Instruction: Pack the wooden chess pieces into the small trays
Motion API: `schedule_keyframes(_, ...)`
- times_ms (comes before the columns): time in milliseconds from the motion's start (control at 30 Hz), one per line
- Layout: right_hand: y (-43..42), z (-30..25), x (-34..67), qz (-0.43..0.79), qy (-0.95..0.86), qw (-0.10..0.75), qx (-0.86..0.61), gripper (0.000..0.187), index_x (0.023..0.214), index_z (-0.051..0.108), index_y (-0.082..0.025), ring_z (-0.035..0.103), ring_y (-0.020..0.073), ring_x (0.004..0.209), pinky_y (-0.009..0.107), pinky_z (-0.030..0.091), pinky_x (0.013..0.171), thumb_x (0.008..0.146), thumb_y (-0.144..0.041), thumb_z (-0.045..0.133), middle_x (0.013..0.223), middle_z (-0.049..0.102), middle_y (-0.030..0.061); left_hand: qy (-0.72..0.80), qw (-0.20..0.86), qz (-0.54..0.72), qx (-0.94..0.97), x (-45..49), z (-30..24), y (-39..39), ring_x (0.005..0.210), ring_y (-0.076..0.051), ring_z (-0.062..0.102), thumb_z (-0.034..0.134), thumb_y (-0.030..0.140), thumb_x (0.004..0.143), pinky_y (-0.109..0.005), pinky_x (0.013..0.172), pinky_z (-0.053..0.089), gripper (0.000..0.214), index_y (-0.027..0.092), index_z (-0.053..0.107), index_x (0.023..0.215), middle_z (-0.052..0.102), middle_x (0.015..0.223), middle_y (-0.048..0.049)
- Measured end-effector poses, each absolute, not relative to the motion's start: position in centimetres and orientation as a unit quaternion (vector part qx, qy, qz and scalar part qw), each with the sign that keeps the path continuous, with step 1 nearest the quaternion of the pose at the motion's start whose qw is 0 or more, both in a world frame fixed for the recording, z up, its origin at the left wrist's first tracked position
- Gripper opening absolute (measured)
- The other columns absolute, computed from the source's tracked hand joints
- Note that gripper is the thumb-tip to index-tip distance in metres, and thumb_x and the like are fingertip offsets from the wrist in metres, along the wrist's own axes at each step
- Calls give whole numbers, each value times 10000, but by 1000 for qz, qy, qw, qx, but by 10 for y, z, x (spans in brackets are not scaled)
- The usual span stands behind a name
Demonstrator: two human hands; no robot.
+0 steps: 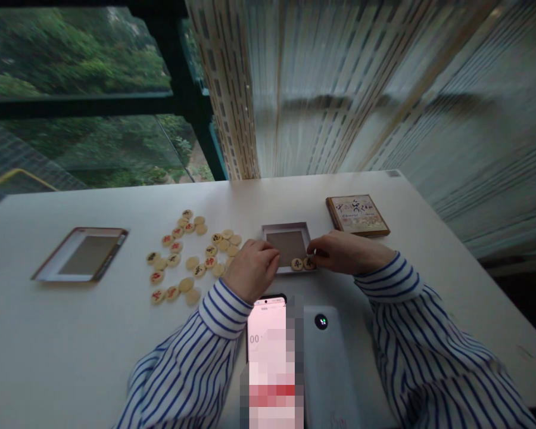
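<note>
A shallow open box (286, 226) with a grey inside stands in front of me. Two round wooden Chinese chess pieces with black characters lie along its near edge: a left piece (297, 264) and a right piece (309, 263). My right hand (343, 251) is at the box's right side, its thumb and fingers closed at the right piece and partly covering it. Over the left near corner is my left hand (251, 269), its fingers curled together; whatever they hold, if anything, is hidden. Left of it, several loose chess pieces (210, 262) are scattered, some face down.
A box lid (83, 256) lies at the left of the white table (71, 333). A closed Chinese chess box (358, 215) sits at the back right. Near me are a phone (268, 333) with a lit screen and a white power bank (330, 363). Curtains (304, 89) hang behind.
</note>
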State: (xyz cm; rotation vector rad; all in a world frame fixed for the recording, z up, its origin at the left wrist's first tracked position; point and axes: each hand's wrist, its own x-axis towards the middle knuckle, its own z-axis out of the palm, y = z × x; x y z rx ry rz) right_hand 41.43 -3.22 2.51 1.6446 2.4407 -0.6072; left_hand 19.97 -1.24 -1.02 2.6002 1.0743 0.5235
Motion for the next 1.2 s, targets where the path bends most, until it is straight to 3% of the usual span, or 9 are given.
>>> schedule_keyframes(400,-35,33,413,-148,816,25,559,246,950,635,-189,616,154,659,233,405,585,803,-272,457,719,674,54,373,138,213,893,187,1,-19,870,-196,569,463,199,826,-361,804,457,225,136,664,908,649,930,-90)
schedule_keyframes(800,-38,40,396,4,811,-179,557,175,905,604,-162,572,149,691,265,413,670,823,-202,454,775,646,42,393,109,319,856,153,9,-31,869,-195,591,526,191,787,-353,791,481,181,147,632,927,662,904,-85)
schedule_keyframes(1200,-30,57,375,26,835,-166,524,201,936,603,-145,573,170,759,295,422,725,836,-206,440,839,639,70,517,83,359,772,69,11,-11,843,-179,609,541,294,775,-324,793,488,237,150,644,933,673,901,-68)
